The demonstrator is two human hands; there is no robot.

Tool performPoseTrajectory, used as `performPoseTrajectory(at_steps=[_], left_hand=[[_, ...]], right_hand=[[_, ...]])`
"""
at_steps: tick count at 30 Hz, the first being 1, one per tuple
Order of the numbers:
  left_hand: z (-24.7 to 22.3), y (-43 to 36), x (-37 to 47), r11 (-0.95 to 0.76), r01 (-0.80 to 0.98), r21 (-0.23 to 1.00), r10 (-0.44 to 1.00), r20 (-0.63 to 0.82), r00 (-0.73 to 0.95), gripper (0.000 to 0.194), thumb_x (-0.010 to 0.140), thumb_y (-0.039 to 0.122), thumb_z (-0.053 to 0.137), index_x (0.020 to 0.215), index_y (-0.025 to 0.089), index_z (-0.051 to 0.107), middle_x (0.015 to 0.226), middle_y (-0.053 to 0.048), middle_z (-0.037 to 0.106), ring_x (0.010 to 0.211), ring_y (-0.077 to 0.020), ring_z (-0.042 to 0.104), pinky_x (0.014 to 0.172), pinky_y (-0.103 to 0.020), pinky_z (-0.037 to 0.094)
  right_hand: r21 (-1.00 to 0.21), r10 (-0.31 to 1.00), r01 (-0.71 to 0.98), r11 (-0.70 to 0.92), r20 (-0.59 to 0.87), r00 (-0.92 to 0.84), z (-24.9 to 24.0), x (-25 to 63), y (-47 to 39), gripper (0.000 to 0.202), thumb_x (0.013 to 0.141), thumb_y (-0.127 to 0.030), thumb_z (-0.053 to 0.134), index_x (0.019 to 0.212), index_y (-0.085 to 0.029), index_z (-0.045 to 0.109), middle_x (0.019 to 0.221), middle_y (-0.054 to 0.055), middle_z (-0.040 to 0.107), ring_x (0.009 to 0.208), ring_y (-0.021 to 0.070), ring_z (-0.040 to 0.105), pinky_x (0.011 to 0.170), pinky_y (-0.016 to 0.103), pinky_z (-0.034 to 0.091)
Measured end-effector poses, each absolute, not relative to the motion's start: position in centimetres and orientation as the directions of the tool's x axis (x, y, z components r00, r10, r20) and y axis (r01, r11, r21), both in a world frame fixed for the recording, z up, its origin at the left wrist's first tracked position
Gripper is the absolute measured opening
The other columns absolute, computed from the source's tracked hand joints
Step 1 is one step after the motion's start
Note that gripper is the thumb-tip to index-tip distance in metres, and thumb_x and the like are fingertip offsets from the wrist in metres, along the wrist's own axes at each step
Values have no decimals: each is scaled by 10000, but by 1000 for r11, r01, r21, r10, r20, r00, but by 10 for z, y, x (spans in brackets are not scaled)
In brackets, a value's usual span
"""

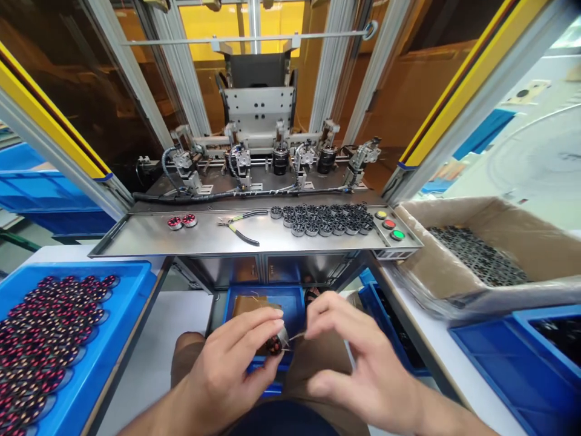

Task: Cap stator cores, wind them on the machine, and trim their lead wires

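Note:
My left hand is closed around a small motor stator, gripping it between thumb and fingers above my lap. The stator shows coppery windings and a silvery rim, partly covered by my fingers. Thin loose wire ends stick out of it to the right. Beside them is my right hand, its thumb well apart from its curled fingers. The fingertips are close to one wire end; whether they touch it I cannot tell. Ahead, on the metal ledge, a pair of cutting pliers lies with its handles spread.
Two red-wound stators and several dark stators sit on the ledge near coloured buttons. Behind stands a winding machine. A blue tray of wound stators is left; a lined carton of dark parts is right.

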State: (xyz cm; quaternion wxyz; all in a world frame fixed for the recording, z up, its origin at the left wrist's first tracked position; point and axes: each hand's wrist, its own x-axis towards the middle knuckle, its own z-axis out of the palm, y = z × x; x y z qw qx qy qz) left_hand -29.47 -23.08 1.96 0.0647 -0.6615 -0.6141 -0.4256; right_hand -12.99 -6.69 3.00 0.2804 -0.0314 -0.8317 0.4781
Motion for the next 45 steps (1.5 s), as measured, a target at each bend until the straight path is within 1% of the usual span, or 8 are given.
performPoseTrajectory(at_steps=[5,12,19,22,28,32,37,45], left_hand=[[15,-242,-297,-238,854,463,795,597,-103,670,809,44,699,1414,230,480,1167,-97,744,1058,-197,720,978,-271,548],[24,-260,-301,-320,660,679,868,489,-83,563,789,70,742,1294,275,600,1214,-108,726,1059,-238,723,906,-299,593],[22,-260,-299,-269,707,654,798,563,-217,487,760,69,763,1191,255,636,1145,-91,743,980,-195,738,877,-231,587],[22,-260,-300,-276,715,642,793,572,-208,489,761,63,754,1201,247,645,1138,-102,745,978,-209,740,863,-240,595],[11,-288,-312,-245,481,842,803,454,-386,480,717,88,810,1143,282,700,1106,-84,755,976,-232,733,836,-280,603],[-2,-306,-318,-288,169,942,725,331,-604,365,773,130,792,1112,256,734,1126,-112,740,1055,-257,704,845,-302,602],[-9,-312,-318,-370,5,929,603,244,-759,334,793,119,784,1109,217,741,1206,-138,710,986,-245,724,821,-306,618],[-2,-319,-314,-388,20,922,488,224,-844,337,759,96,809,1068,218,751,1211,-122,720,980,-242,730,789,-303,631]], right_hand=[[-735,109,-249,631,402,-909,52,-149,-78,97,930,-126,582,850,-180,590,826,37,619,789,149,565,768,307,498],[-323,-207,-401,857,497,-843,52,-147,-50,150,953,-106,523,894,-174,644,827,68,625,745,172,518,670,323,448],[-375,-130,-353,857,506,-853,70,-143,-65,388,830,-440,763,1045,-138,649,932,133,661,839,222,591,714,354,517],[-327,-211,-406,854,495,-843,75,-156,-85,61,903,-235,668,935,-186,653,833,83,678,754,193,581,691,341,502],[-297,-364,-501,813,413,-835,71,-175,-80,212,960,-110,448,900,-176,640,801,81,661,722,185,531,679,339,457],[-382,-291,-436,815,382,-877,56,-237,-42,100,954,-273,614,945,-188,665,966,90,689,917,198,623,834,336,513],[-306,76,-20,952,300,-951,14,-347,-1,663,827,-389,762,1382,-111,530,1505,221,458,1406,349,426,1173,491,351],[-386,56,-64,920,291,-955,-11,-373,16,520,843,-354,724,1308,-150,616,1258,215,623,1206,437,558,1061,614,398]])
